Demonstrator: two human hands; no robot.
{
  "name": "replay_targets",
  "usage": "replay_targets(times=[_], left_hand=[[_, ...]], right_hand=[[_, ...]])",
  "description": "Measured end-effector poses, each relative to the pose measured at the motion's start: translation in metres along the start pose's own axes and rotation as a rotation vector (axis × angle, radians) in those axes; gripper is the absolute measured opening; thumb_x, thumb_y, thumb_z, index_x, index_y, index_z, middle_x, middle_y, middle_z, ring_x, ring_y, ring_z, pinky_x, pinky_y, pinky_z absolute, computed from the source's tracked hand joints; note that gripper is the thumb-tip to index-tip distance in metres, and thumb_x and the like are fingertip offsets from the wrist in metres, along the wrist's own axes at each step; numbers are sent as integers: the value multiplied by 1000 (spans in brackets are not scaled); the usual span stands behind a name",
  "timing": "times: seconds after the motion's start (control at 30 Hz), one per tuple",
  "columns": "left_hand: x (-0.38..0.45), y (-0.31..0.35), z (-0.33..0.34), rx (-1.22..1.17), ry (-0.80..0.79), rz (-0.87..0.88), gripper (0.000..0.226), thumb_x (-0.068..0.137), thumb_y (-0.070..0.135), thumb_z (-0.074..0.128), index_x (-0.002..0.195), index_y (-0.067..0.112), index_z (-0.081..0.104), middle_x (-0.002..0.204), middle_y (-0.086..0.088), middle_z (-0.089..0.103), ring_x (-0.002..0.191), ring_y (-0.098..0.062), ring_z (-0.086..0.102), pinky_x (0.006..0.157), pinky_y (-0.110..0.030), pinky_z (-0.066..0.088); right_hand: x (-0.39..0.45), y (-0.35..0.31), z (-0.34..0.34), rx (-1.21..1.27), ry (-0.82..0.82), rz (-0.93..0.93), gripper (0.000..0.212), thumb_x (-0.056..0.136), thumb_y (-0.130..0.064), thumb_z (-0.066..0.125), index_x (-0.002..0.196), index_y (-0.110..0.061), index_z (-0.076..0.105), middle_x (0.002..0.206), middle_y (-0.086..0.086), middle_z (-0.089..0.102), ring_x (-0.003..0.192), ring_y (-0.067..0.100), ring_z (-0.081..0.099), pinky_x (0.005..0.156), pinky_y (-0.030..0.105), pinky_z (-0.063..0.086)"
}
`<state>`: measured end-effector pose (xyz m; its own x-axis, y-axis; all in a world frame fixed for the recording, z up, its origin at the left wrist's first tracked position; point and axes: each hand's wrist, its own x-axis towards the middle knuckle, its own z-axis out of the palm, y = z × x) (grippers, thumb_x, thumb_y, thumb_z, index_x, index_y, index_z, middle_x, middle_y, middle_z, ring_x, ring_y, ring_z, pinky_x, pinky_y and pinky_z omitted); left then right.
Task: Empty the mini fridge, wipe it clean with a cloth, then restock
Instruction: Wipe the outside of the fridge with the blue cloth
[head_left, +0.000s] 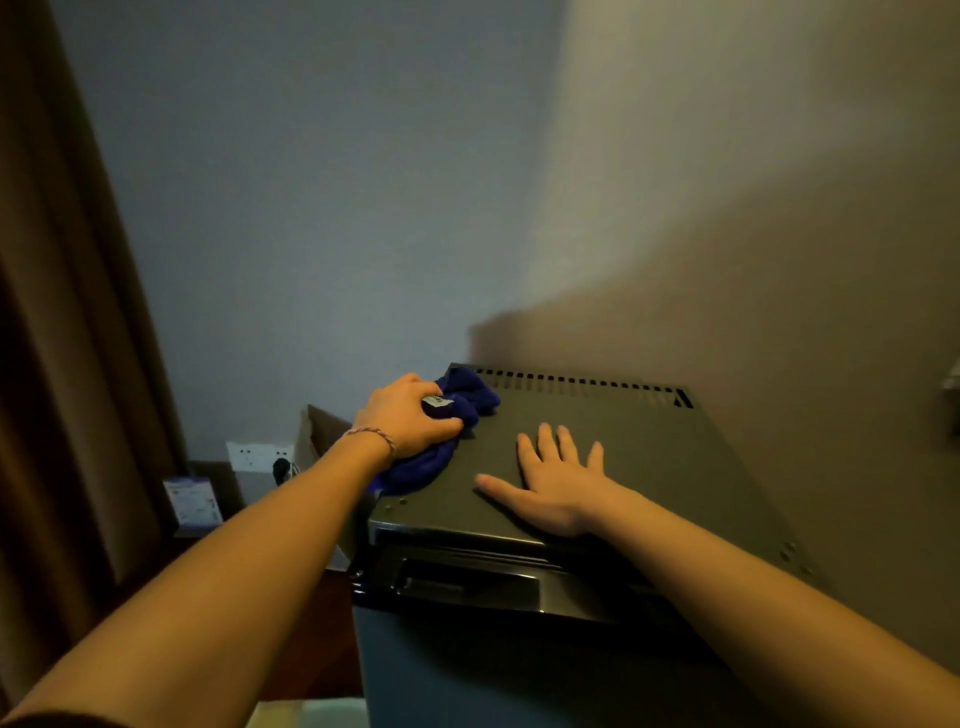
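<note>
The black mini fridge (649, 467) stands against the wall, seen from above, its door closed. A bunched dark blue cloth (467, 397) lies at the far left corner of its top. My left hand (408, 415) grips that cloth, fingers curled over it, a woven bracelet on the wrist. My right hand (558, 480) lies flat on the middle of the fridge top, fingers spread and straight, holding nothing. A row of vent slots (576, 384) runs along the back edge of the top.
A brown curtain (62, 364) hangs at the left. A white wall socket (257, 454) with a black plug sits low on the wall. A small printed card (192, 501) stands on a dark surface left of the fridge. A brown box edge (322, 426) shows behind my left wrist.
</note>
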<state>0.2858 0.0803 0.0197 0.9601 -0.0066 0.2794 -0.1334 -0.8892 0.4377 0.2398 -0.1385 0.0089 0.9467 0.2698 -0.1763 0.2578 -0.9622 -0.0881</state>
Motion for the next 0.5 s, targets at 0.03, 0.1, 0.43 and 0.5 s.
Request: replay_targets(times=[0.03, 0.1, 0.43, 0.5], left_hand=[[2, -3, 1, -80, 10, -13, 32, 80, 50, 72, 96, 23, 69, 99, 1, 59, 92, -25, 59, 81, -39, 52], [7, -12, 5, -274, 6, -50, 21, 79, 41, 75, 80, 21, 66, 82, 2, 63, 81, -23, 61, 73, -36, 52], [62, -37, 29, -696, -17, -185, 45, 81, 39, 75, 121, 23, 62, 121, -5, 64, 106, -28, 60, 86, -35, 50], [76, -37, 32, -708, -6, -181, 53, 86, 43, 72, 131, 20, 59, 127, -6, 61, 113, -29, 58, 83, -30, 45]], right_hand=[[1, -6, 0, 5, -2, 28, 109, 82, -90, 14, 161, -18, -5, 167, 13, -15, 153, 33, -18, 118, 66, -9], [7, -21, -1, 3, -12, 90, 112, 79, -93, 12, 161, -17, -5, 167, 15, -16, 153, 36, -18, 117, 68, -9], [46, -88, 3, -13, 38, 241, 122, 74, -96, 14, 160, -12, -6, 166, 19, -14, 152, 40, -17, 115, 71, -9], [55, -94, 3, -8, 39, 252, 122, 75, -96, 16, 160, -12, -6, 166, 19, -14, 151, 41, -18, 115, 71, -8]])
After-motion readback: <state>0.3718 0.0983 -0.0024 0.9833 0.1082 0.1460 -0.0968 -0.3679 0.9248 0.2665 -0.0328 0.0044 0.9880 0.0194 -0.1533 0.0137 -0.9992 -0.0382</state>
